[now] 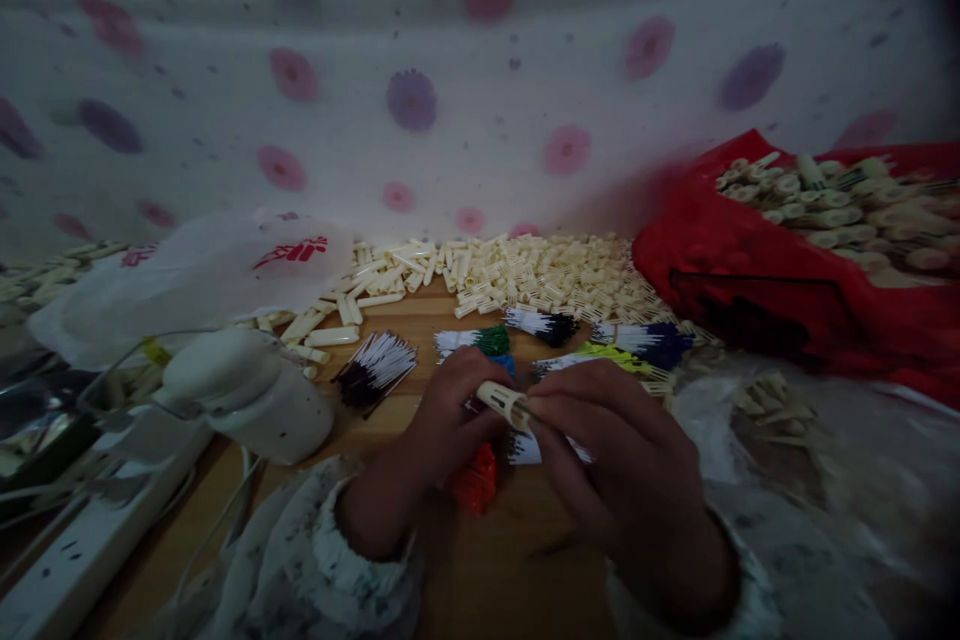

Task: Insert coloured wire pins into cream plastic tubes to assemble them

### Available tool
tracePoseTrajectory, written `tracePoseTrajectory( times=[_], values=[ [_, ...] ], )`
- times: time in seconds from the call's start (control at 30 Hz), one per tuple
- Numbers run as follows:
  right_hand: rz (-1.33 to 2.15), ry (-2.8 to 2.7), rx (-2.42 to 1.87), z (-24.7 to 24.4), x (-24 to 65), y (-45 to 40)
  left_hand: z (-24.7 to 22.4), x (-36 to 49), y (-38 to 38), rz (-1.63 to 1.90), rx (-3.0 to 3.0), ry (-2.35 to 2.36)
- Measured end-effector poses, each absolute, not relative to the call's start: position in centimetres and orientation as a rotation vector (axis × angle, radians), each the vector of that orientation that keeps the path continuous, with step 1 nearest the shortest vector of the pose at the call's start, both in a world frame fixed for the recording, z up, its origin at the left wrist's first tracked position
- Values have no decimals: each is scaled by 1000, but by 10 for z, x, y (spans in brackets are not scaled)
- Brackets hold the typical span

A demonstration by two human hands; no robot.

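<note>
Near the middle of the head view, my left hand [450, 410] is closed round a cream slotted plastic tube [502, 402], which points to the right. The fingers of my right hand [615, 450] are pinched together at the tube's right end, on something thin that I cannot make out. Behind and around the hands lie bundles of thin white pieces with coloured ends: black [551, 325], green [491, 340], navy [667, 343] and yellow [615, 357]. A bundle with dark ends [375, 370] lies to the left. Red pieces [476, 482] show below my left hand.
A heap of cream tubes [540, 270] spans the table's back. At right stand a full red bag [720, 250] and a clear plastic bag [862, 460]. At left are a white bag [202, 265], a white device [262, 400] and a power strip [75, 560] with cables.
</note>
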State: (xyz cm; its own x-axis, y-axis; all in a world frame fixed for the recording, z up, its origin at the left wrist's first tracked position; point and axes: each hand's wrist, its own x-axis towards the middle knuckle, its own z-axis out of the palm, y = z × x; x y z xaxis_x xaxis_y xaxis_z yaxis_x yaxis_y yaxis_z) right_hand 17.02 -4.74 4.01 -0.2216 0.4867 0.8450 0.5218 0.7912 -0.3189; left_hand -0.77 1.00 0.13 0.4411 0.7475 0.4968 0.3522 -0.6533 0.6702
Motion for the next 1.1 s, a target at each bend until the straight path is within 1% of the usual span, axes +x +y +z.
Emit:
tracePoseTrajectory(
  times=[0.13, 0.33, 0.67, 1.1],
  values=[
    [-57, -1873, -790, 30, 174, -35, 3, -11, 10, 1103, 2310, 891],
    [-60, -1798, -889, 27, 182, -25, 2, -10, 9, 1119, 2392, 989],
    [85, -1804, -911, 21, 181, -20, 1, -10, 10, 1209, 2498, 1152],
    [305, -1680, -935, 12, 173, -14, 1, -11, 11, 1190, 2580, 1263]
  ],
)
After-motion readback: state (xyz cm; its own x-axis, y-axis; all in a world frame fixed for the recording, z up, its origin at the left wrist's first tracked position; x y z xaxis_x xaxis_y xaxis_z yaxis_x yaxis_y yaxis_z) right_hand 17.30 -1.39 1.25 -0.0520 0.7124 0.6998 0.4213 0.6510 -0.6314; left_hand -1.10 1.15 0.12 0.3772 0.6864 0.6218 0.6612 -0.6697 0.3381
